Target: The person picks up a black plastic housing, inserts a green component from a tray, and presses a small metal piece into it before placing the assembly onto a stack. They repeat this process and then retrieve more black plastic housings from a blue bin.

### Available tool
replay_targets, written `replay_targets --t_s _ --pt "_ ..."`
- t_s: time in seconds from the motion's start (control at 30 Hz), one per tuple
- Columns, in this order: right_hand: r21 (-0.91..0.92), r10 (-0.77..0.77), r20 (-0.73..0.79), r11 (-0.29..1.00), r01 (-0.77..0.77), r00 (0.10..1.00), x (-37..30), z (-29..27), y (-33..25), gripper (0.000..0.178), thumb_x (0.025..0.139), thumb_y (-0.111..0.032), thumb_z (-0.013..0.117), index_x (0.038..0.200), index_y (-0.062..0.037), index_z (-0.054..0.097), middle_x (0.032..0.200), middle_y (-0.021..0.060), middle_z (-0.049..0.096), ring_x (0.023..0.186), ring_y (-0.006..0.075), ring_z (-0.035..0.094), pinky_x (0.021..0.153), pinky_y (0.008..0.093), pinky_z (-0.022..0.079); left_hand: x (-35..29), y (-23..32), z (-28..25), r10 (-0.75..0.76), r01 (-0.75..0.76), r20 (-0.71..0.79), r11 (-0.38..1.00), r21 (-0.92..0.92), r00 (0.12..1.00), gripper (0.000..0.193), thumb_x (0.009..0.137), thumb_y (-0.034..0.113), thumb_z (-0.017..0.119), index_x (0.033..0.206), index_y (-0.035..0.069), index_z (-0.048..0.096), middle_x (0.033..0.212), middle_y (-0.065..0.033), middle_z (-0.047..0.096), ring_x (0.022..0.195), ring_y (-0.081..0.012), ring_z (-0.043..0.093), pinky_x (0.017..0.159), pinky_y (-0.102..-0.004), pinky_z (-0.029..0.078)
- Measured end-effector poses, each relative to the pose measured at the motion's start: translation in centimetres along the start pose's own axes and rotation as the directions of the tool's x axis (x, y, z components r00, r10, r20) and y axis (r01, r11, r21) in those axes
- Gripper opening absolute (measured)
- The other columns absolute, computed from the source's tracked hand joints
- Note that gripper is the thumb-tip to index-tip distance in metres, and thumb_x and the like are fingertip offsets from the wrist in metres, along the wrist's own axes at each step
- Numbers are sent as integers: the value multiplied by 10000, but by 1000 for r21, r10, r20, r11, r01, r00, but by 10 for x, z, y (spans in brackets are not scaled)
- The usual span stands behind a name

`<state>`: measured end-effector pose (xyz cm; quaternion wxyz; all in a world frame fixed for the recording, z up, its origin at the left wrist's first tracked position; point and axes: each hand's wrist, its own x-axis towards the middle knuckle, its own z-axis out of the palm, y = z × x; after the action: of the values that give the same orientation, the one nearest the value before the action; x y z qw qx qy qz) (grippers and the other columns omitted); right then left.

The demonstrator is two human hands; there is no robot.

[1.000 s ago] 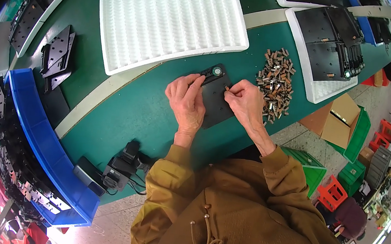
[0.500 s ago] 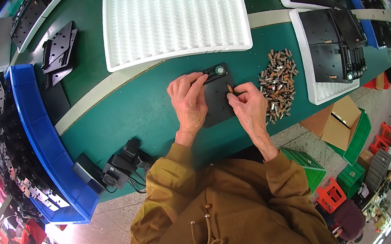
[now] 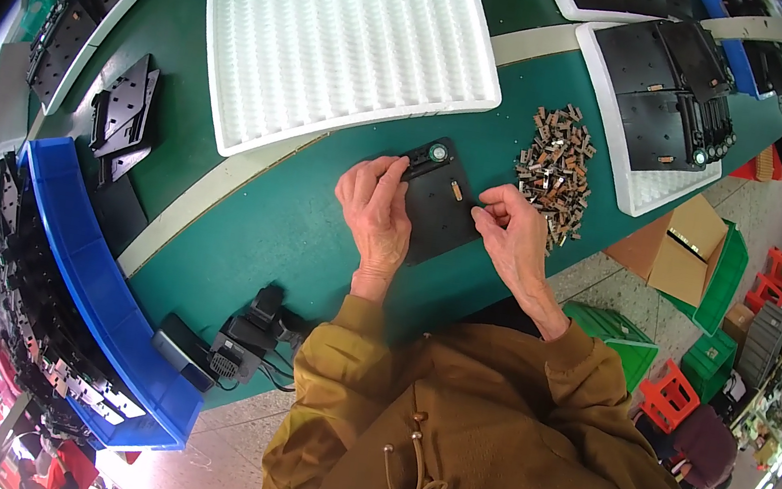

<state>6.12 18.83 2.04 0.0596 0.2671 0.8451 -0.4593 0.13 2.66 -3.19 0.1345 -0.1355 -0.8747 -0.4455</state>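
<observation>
A flat black plate (image 3: pixel 436 213) lies on the green bench before me, with a round metallic part (image 3: pixel 438 153) at its far end. My left hand (image 3: pixel 376 207) grips the plate along its left side, fingertips near the dark raised strip there. On the plate's right half sits a small brown-and-metal clip (image 3: pixel 457 191). Just off the right edge is my right hand (image 3: pixel 513 238), its thumb and forefinger slightly apart with nothing visible between them. To its right is a heap of similar small clips (image 3: pixel 554 168).
A white ridged foam tray (image 3: pixel 350 46) lies beyond the plate. At the right another white tray (image 3: pixel 631 194) carries finished-looking black plates (image 3: pixel 647 121). A blue bin (image 3: pixel 96 256) full of black parts stands left, beside a black device with cables (image 3: pixel 246 334). Loose black parts (image 3: pixel 127 114) lie farther left.
My right hand has drawn back from the small clip toward the right, leaving it on the plate. My left hand keeps its hold on the plate.
</observation>
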Motion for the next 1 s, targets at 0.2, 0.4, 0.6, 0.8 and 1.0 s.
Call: replay_targets --t_s 0.2,0.4,0.6,0.8,1.0 --pt "-121 -111 -2 987 110 994 -5 -3 -1 285 778 -25 719 1048 8 635 890 89 656 695 145 596 631 290 487 -1 -1 0 -28 26 -40 999 -39 999 341 755 -51 651 1070 75 684 1039 -59 638 1002 -286 560 908 -395 429" --pt "-30 -68 89 997 71 994 -1 4 4 357 767 -14 720 1113 -18 631 912 89 641 701 177 599 647 308 492 -2 -2 -2 -84 81 -32 992 -92 996 338 781 -68 625 1080 76 688 1002 -71 641 970 -281 571 895 -390 434" --pt "-63 -39 84 997 44 996 0 6 -1 323 752 -30 724 1057 -44 620 887 83 627 736 243 637 661 361 502 -1 -5 1 -16 15 -30 999 -43 999 339 796 -77 602 1085 79 689 993 -74 639 948 -279 569 888 -384 424" --pt "-34 -51 37 998 52 998 -4 8 4 351 726 -12 738 1050 -51 610 888 85 613 734 249 622 667 360 503 8 5 -12 19 -17 59 999 -34 998 391 745 -85 633 1105 62 681 1016 -92 633 974 -300 562 903 -399 426" --pt "-31 -26 72 999 28 997 -5 3 9 378 715 -3 754 1069 -24 624 894 88 622 719 202 615 678 328 508 4 -2 -23 -14 30 165 995 -94 986 439 706 -91 641 1117 60 676 1027 -96 631 985 -308 562 905 -410 447"
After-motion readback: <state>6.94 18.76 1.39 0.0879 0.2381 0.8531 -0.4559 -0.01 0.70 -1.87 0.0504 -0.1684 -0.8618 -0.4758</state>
